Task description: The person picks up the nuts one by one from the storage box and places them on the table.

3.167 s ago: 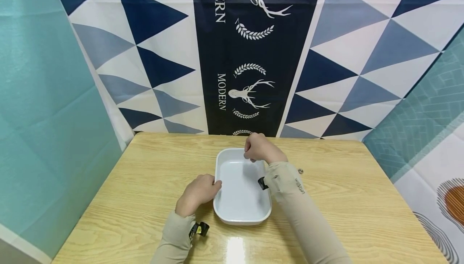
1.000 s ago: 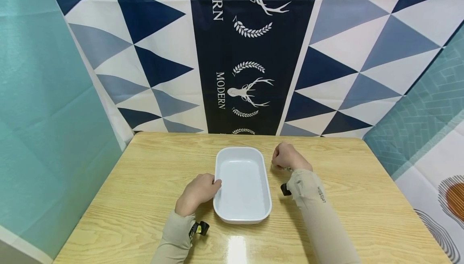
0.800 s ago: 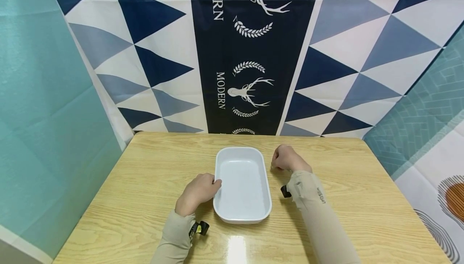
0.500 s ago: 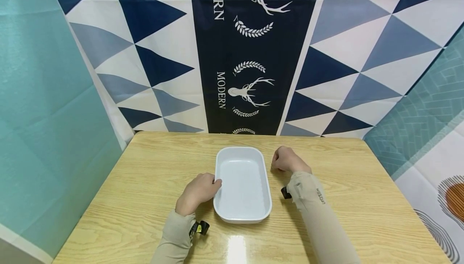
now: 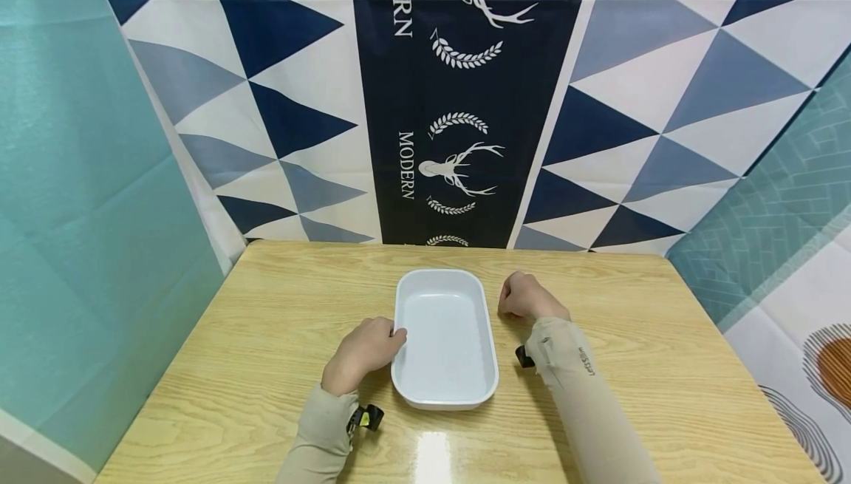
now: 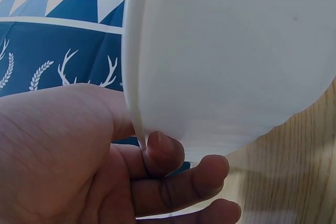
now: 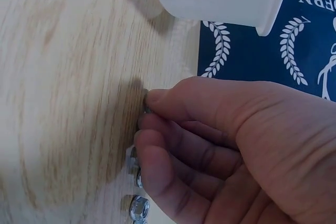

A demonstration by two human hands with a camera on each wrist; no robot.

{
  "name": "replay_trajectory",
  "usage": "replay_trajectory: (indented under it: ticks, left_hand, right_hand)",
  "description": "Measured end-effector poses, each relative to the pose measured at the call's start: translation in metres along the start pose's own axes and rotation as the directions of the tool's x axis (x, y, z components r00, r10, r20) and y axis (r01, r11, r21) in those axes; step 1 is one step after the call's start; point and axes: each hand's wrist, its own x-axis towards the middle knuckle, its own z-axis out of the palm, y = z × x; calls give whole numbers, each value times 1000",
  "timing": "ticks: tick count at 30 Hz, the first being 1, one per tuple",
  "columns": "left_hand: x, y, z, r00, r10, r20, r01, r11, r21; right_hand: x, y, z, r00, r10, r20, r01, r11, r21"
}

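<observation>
A white rectangular tray (image 5: pixel 442 347) is on the wooden table. My left hand (image 5: pixel 364 355) grips its left rim, the thumb over the edge; the left wrist view shows the fingers curled beneath the tray wall (image 6: pixel 220 66). To the right of the tray, my right hand (image 5: pixel 528 296) is low at the table. In the right wrist view its thumb and forefinger pinch a small metal nut (image 7: pixel 145 98), mostly hidden by the fingertips. Under and beside the other fingers lie several shiny hex nuts (image 7: pixel 139 208) in a row, some partly covered.
The wooden table (image 5: pixel 286 284) ends at a patterned cloth wall (image 5: pixel 459 100) at the back. A teal cloth (image 5: pixel 100 210) hangs on the left, another cloth (image 5: pixel 784 247) on the right. Each wrist bears a small black camera.
My right hand has moved from over the tray's far end to the tabletop on the right, covering the nut seen there, then shifted slightly toward me. My left hand keeps its grip.
</observation>
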Motion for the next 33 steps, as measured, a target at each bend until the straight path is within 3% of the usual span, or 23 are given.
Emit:
replay_trajectory:
  ticks: [20, 33]
  left_hand:
    - [0, 1, -1, 1000, -7, 10, 7, 1000, -8]
    - [0, 1, -1, 1000, -8, 17, 9, 1000, -13]
  right_hand:
    - [1, -1, 2, 1000, 6, -2, -6, 1000, -10]
    - [-3, -5, 1, 999, -36, -29, 34, 998, -53]
